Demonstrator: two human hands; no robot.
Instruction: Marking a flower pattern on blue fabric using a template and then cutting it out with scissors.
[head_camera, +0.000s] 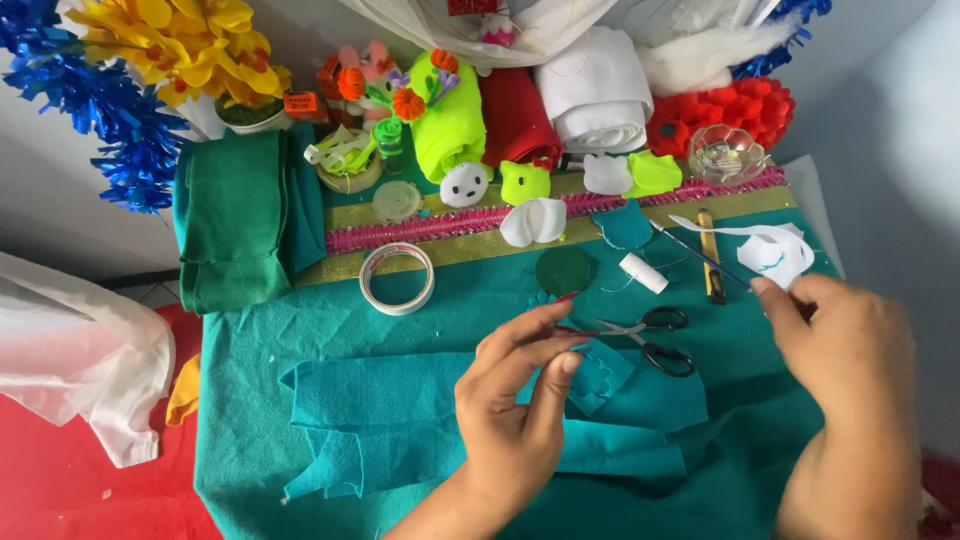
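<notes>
We see teal felt pieces (420, 420) on a greener teal cloth (250, 440), with a dark green felt circle (563, 270) above them. The scissors (650, 340) have black handles; the thread spool (642, 272) is white, as is the tape roll (397, 278). A glittery band (470, 225) runs across — pink fringe on gold. Behind it sit a neon green roll (450, 125), red (515, 115) and white (595, 95) rolls, folded dark green cloth (235, 220), yellow flowers (185, 45) and shiny blue tinsel (95, 110).
</notes>
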